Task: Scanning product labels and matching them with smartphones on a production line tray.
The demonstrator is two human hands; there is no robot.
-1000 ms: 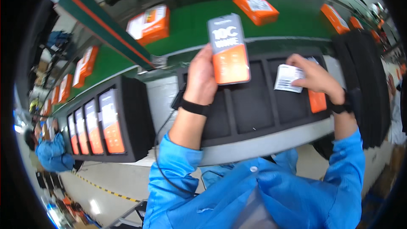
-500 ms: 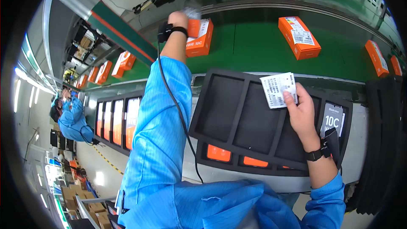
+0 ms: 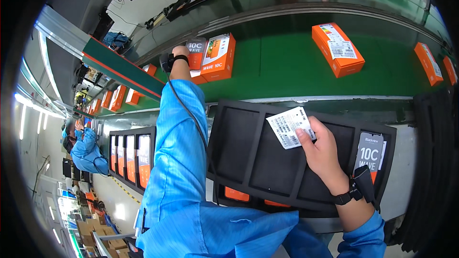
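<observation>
My right hand (image 3: 327,152) pinches white rectangular labels (image 3: 288,127); upper left, over the smooth green belt (image 3: 282,67), I can't tell whether my left hand (image 3: 180,51) grips.

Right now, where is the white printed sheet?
In the head view, right of centre, the white sheet is in the right hand, over the black tray.

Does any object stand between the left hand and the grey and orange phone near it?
Nothing visible does: the left hand is at the left edge of the phone; the grip itself is hidden. The orange box to the phone's right is not between them.
</observation>
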